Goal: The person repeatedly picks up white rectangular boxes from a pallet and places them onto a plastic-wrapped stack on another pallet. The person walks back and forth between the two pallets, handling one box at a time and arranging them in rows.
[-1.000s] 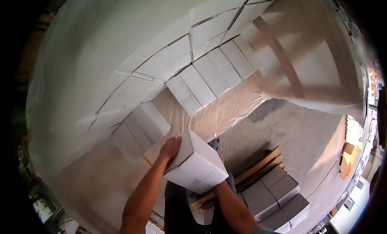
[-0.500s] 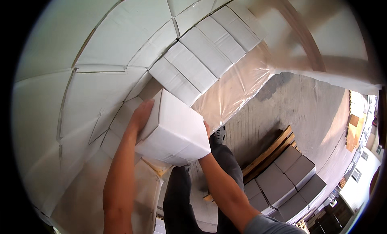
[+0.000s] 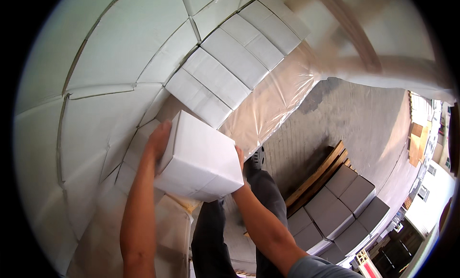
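Between my two hands I hold a white cardboard box (image 3: 206,141), slightly tilted, above a gap in a row of boxes. My left hand (image 3: 159,139) presses flat against its left side. On the opposite side my right hand (image 3: 240,158) grips it, with most of its fingers hidden behind the box. Just beyond the held box, a row of similar white boxes (image 3: 220,67) runs away toward the far side. Larger stacked white boxes (image 3: 110,53) form a wall on the left.
Clear plastic film (image 3: 268,103) covers the ledge along the row's right side. On the concrete floor (image 3: 335,115) stand a wooden pallet (image 3: 318,175) and stacked boxes (image 3: 330,206) at lower right. My legs (image 3: 266,192) are below. A film-covered stack (image 3: 167,230) stands at lower left.
The held box and both hands have shifted slightly left and down in the picture, as have the surrounding boxes. My grip on the box is the same.
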Motion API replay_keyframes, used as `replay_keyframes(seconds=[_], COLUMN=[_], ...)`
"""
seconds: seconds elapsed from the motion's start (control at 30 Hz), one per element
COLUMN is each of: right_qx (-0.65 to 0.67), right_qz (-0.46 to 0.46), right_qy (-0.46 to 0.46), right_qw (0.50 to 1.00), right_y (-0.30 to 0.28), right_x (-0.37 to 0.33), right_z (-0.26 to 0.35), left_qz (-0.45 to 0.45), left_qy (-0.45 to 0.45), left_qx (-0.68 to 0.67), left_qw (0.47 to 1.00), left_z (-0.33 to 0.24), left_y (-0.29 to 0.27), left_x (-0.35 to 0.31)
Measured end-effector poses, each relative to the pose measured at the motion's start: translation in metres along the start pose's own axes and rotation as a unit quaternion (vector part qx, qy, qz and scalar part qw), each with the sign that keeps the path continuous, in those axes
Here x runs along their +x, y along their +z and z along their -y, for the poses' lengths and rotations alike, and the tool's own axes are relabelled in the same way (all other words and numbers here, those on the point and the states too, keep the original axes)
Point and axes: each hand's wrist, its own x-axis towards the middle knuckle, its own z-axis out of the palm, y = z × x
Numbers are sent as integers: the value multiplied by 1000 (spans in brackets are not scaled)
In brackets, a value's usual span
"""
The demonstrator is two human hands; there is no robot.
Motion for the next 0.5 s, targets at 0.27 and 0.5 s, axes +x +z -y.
replay_keyframes(seconds=[0.27, 0.5], right_qx=[138, 226], right_qz=[31, 101], right_qy=[118, 122], right_qw=[983, 961], right_y=[-28, -23], right_x=[28, 49], right_z=[-8, -29], left_qz=[21, 58], left_qy=[-64, -71], left_qx=[20, -72], left_qw=[998, 993], left_z=[-14, -21], left_y=[-1, -24], left_x=[16, 1])
